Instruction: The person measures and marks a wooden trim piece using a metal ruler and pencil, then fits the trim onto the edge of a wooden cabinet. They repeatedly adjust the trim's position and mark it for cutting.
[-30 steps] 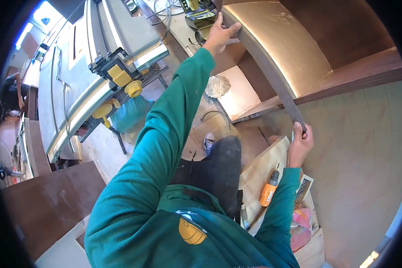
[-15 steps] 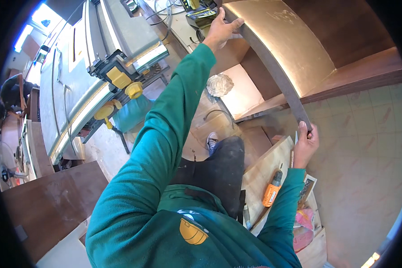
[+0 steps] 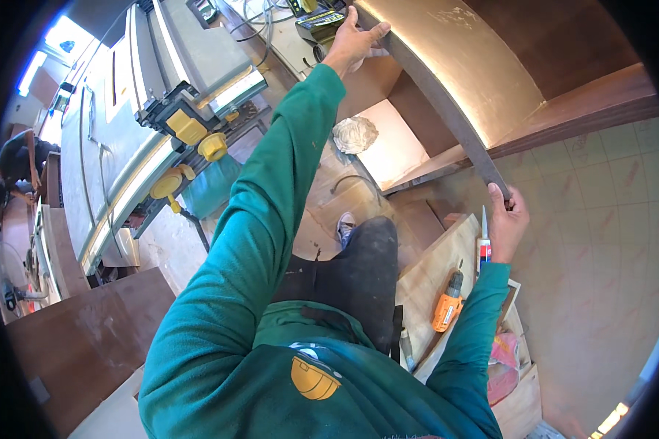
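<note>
A long, dark brown strip (image 3: 452, 115) runs diagonally along the front edge of a brown wooden cabinet (image 3: 593, 117). My left hand (image 3: 355, 44) grips its far upper end, thumb on the near face. At the lower right end, my right hand (image 3: 510, 219) pinches the strip between thumb and fingers. The strip lies against or very close to a pale, glossy panel (image 3: 490, 66) of the cabinet; whether it touches all along cannot be told. Fingers behind the strip are partly hidden.
A table saw (image 3: 190, 124) with yellow knobs stands at the left. An orange drill (image 3: 447, 304) and a sealant tube (image 3: 484, 245) are by my right forearm on a wooden board. A crumpled pale bundle (image 3: 355, 135) sits below the cabinet. Another person (image 3: 20, 164) works far left.
Both hands keep hold of the strip. The right hand and its end of the strip have shifted slightly upward in view, and the sealant tube beside the wrist shows more.
</note>
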`<state>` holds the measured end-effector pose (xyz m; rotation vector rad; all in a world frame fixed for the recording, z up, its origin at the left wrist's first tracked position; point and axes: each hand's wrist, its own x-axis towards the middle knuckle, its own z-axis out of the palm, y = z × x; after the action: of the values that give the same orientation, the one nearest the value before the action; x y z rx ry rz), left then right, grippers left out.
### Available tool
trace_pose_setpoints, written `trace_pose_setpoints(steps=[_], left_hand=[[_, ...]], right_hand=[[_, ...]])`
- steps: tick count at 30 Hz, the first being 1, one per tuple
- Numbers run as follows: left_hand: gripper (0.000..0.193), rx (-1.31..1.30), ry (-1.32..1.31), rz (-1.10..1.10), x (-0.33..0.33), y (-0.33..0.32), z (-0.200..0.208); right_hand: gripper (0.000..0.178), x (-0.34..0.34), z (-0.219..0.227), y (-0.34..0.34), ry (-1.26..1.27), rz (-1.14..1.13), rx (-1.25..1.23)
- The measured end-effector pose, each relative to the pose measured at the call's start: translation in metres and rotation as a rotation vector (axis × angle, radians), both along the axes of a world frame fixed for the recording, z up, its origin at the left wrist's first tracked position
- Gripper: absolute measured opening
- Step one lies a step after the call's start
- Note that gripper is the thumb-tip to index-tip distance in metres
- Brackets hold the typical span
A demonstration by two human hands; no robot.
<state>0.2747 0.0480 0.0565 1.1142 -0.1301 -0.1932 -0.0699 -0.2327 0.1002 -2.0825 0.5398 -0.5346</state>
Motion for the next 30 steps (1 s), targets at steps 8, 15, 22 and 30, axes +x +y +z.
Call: trace_pose_setpoints(steps=[8,15,22,30], left_hand=[[0.115,-0.048,-0.026,-0.036,0.001,-0.002,0.000],[0.116,0.014,-0.051,-0.048,0.007,0.002,-0.001],[0.114,0.359,-0.072,0.086,-0.010,-0.003,0.018],[0.098,0.658,-0.374,0.337,0.015,-0.015,-0.012]], right_hand=[[0.032,-0.005,0.001,0.001,0.052,0.007,0.026],[0.032,-0.004,0.004,0.000,0.103,0.016,0.043],[0.029,0.006,0.019,0.006,0.027,0.036,-0.363],[0.027,0.029,0.037,0.011,0.078,0.147,-0.507]])
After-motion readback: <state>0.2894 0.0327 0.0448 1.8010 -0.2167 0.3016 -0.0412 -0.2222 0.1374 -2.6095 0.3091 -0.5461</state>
